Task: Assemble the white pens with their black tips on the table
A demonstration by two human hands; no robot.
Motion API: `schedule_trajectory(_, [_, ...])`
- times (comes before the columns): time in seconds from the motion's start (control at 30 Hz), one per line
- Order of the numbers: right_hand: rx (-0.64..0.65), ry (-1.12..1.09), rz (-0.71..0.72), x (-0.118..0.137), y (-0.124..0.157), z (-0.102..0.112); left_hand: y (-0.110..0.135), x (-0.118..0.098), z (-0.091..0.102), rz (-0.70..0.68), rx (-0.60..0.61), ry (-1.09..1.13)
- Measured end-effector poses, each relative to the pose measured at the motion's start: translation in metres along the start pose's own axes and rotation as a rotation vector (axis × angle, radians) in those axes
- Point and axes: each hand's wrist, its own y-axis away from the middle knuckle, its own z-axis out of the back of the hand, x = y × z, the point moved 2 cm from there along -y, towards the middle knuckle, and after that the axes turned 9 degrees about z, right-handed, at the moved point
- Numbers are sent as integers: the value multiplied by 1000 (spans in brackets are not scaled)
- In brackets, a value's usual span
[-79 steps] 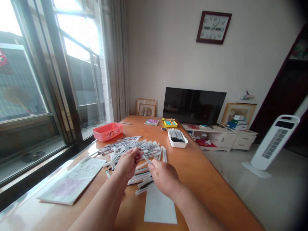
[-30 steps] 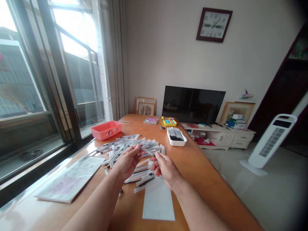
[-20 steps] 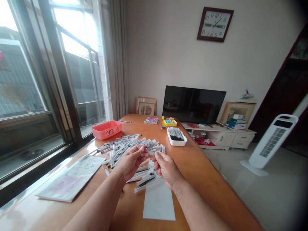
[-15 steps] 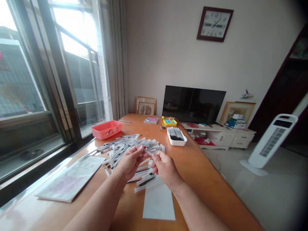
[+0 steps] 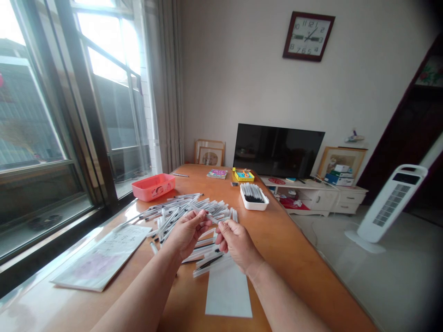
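Observation:
Between the fingertips of both hands is a slim, translucent pen (image 5: 212,218), slanting down to the right. My left hand (image 5: 188,230) pinches its left end, and my right hand (image 5: 235,240) pinches the right end. The fingers cover both ends, so I cannot tell whether it is in one piece. A loose pile of clear pens with black parts (image 5: 182,210) spreads behind and beneath my hands. More pens (image 5: 209,265) lie in front of the pile, partly over a pale sheet of paper (image 5: 228,295) near my right wrist.
A white tray (image 5: 256,205) filled with pens stands to the right. At the left are a coral plastic box (image 5: 152,188) and a paper booklet (image 5: 104,258). Toward the far end lie a colourful book (image 5: 217,174) and a yellow box (image 5: 244,177) on the wooden table (image 5: 287,281).
My right hand's fingers have shifted slightly around the pen's end. The left hand holds its place, and the pile and trays look the same.

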Motion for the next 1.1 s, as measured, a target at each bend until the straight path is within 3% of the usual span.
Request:
schedule_trajectory(0.13, [-35,69,131,4,0,0,-1,0,2,2,-20,22])
schedule_trajectory(0.33, [19,-44,-54,-2,0,-1,-1,0,1,-13,-10,15])
schedule_trajectory(0.57, [-41,79,97,2,1,1,-2,2,2,-6,-50,-4])
schedule_trajectory(0.73, [-15,79,-22,-4,0,0,-3,3,3,-21,-51,-22])
schedule_trajectory(0.9, [-56,234,141,0,1,-1,-3,4,3,-33,-74,-56])
schedule_trajectory(1.1, [-55,84,80,-1,0,0,5,1,-5,13,73,-66])
